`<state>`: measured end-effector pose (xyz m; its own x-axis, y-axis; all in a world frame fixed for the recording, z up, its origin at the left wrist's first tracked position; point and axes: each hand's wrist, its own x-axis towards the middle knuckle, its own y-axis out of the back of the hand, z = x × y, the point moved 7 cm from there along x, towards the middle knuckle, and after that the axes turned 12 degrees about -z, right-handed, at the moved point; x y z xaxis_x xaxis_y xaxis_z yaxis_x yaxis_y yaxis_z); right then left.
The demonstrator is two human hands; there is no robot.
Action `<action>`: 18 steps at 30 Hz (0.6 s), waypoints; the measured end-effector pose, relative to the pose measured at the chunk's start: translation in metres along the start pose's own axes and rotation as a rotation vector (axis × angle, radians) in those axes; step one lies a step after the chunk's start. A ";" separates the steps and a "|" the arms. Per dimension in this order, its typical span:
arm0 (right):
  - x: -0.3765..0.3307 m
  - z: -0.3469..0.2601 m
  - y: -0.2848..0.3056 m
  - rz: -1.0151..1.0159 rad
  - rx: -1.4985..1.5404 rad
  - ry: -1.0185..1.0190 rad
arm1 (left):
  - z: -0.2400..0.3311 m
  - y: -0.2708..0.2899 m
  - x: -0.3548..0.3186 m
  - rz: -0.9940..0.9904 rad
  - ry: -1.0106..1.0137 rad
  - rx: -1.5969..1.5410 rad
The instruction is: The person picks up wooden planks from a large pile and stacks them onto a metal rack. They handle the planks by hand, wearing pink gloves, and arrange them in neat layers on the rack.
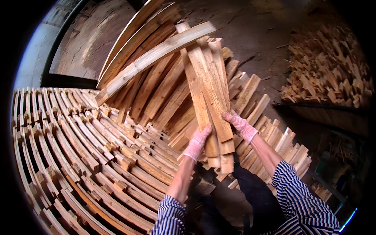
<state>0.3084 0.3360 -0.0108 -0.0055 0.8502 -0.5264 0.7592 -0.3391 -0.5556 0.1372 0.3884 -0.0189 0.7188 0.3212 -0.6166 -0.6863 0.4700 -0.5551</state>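
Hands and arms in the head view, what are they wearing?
Both hands wear thin, light pink knit gloves, the left hand and the right hand alike, ending at the wrists. The forearms are bare. Higher up, both arms have rolled-up sleeves in dark blue and white narrow stripes. No watch or jewellery shows.

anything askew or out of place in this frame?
Mostly orderly. The bundle of slats held between the left hand and right hand is uneven, its lower ends stepped at different lengths. One long plank lies slanted across the leaning boards, unlike the neat stacked rows.
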 end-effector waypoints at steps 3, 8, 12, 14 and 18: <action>-0.043 -0.026 0.031 0.018 -0.150 0.001 | -0.002 -0.091 -0.021 0.089 -0.124 -0.167; -0.169 -0.084 -0.005 -0.045 -0.013 -0.283 | -0.009 -0.185 -0.083 0.132 -0.149 0.085; -0.266 -0.069 -0.037 0.016 0.154 -0.344 | 0.011 -0.228 -0.099 -0.052 0.092 -0.392; -0.302 -0.065 -0.051 0.035 0.144 -0.353 | -0.022 -0.236 -0.104 -0.109 0.152 -0.476; -0.376 -0.075 -0.061 0.105 0.073 -0.340 | -0.046 -0.281 -0.160 -0.089 0.134 -0.479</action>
<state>0.3129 0.0677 0.2693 -0.1552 0.6308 -0.7603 0.7186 -0.4560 -0.5250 0.2097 0.1669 0.2105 0.7779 0.1736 -0.6040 -0.6195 0.0508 -0.7833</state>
